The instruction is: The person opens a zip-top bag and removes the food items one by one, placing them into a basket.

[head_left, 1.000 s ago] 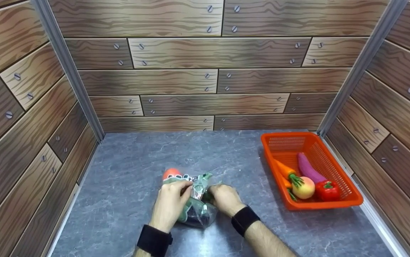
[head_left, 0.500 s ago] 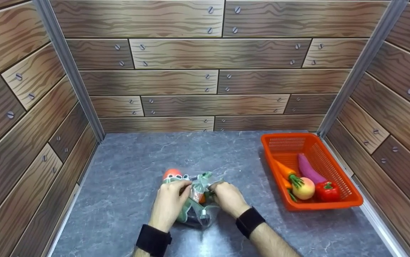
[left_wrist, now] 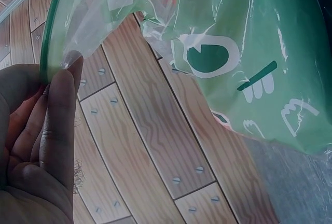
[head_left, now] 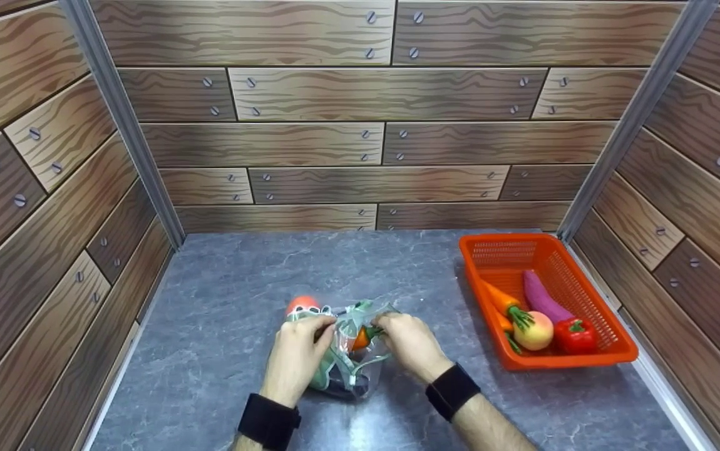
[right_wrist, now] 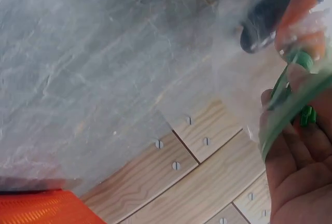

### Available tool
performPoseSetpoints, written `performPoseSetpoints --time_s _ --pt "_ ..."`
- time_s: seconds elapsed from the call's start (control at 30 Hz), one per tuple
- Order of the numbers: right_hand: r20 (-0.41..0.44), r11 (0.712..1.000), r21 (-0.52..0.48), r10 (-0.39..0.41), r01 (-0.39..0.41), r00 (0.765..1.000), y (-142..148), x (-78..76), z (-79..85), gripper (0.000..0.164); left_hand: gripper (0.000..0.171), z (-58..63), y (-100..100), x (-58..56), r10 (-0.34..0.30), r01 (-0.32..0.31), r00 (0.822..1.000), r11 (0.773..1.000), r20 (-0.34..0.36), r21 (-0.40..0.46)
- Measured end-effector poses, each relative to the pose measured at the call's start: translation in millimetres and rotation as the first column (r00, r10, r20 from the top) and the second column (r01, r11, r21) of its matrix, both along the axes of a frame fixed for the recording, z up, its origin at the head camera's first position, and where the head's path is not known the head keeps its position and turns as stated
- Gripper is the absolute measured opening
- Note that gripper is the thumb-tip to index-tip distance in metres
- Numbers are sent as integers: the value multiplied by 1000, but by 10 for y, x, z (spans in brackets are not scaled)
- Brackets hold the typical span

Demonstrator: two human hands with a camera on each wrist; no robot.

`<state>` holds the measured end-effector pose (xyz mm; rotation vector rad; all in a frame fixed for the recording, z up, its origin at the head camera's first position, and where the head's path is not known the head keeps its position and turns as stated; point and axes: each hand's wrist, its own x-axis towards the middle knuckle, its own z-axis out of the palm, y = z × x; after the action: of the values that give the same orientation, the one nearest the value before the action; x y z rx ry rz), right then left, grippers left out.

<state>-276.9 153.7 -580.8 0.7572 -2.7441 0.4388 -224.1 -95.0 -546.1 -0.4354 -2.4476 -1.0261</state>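
Two hands apart, bag point(left_wrist: 259, 53) between them: your left hand point(head_left: 297, 351) pinches its green edge thumb to finger, your right hand point(head_left: 411, 347) holds the carrot point(head_left: 362, 339) by its green top at the bag's mouth, bag edge across the fingers. Dark item point(head_left: 339, 384) sits in the bag, red ball point(head_left: 302, 304) just past your left fingertips. Basket point(head_left: 560, 361) is well right of your right hand, eggplant point(head_left: 543, 297), peach point(head_left: 533, 332) and pepper point(head_left: 576, 336) inside.
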Motion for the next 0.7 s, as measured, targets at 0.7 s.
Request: performPoseSetpoints --time_s 0.7 --pt "-92 995 -99 -20 11 996 343 36 220 29 13 13 18 -12 -8 8 1000 1000 18 9"
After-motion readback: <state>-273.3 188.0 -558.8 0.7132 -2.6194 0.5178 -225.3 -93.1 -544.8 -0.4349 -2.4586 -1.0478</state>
